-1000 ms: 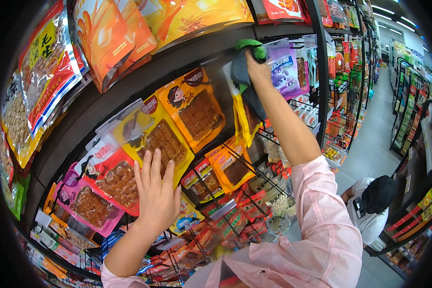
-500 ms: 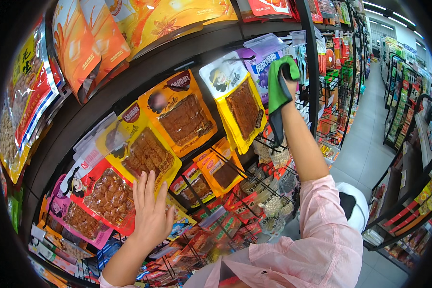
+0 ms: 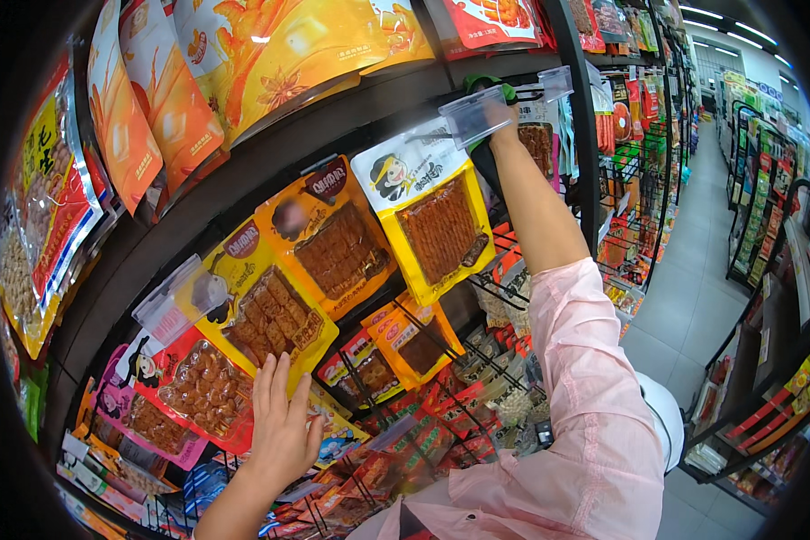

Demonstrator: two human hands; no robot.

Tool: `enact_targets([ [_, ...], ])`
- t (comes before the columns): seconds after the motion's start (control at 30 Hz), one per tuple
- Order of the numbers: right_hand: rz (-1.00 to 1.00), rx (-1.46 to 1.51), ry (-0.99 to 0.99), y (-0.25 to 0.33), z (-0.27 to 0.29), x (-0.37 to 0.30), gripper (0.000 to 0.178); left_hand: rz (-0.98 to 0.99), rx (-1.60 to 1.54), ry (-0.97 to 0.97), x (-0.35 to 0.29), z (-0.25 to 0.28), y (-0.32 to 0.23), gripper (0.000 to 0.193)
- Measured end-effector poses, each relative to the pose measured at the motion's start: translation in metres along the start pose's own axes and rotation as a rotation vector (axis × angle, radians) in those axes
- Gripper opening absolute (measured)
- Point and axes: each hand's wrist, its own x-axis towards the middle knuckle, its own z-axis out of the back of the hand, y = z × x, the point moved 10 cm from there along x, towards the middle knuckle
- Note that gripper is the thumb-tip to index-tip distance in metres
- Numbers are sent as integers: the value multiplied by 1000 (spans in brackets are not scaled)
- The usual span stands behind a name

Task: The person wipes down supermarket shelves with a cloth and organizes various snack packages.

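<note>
Yellow-white pack [image 3: 432,225] was glossy plastic; orange pouches [image 3: 162,99], far left, likewise glossy & smooth. Tag holder [image 3: 477,117], far side, was clear, shiny plastic. Dk/green cloth [image 3: 486,166] looked matt. Pink sleeve [image 3: 585,333], near right: matt, creased fabric. Blk shelf edge [image 3: 270,151] was matt.

Around the centre of the clock face, bold dark characters stand on the white-and-yellow packet [image 3: 436,225]. Toward ten o'clock, the orange packet [image 3: 342,247] bears pale characters on a maroon badge [image 3: 326,182]; between eight and nine, the yellow packet [image 3: 268,310] likewise. Between nine and ten, the peanut bag [image 3: 52,180] shows dark characters on yellow. Between twelve and one, the red-and-white packet [image 3: 486,22] carries small white print.
</note>
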Motion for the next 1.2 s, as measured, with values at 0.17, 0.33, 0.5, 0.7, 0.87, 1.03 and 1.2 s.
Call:
enact_targets([
  [0.17,31,196,-128,49,38,-25,50,25,-3,14,-6,-3,6,59],
  [0.33,113,509,135,80,67,-17,24,11,-17,37,-1,-12,8,59],
  [0.5,190,-156,23,53,111,-56,28,-10,-58,14,4,-16,2,56],
  [0.7,-97,109,-191,3,123,-28,29,28,-68,60,3,-17,3,58],
  [0.87,-319,401,121,-52,44,39,29,78,-71,86,2,-22,9,56],
  [1.03,404,-841,29,7,-10,35,35,143,-80,109,-1,-29,21,53],
  [1.2,1378,-1493,-68,76,-66,18,24,203,-109,152,-6,-41,33,55],
])
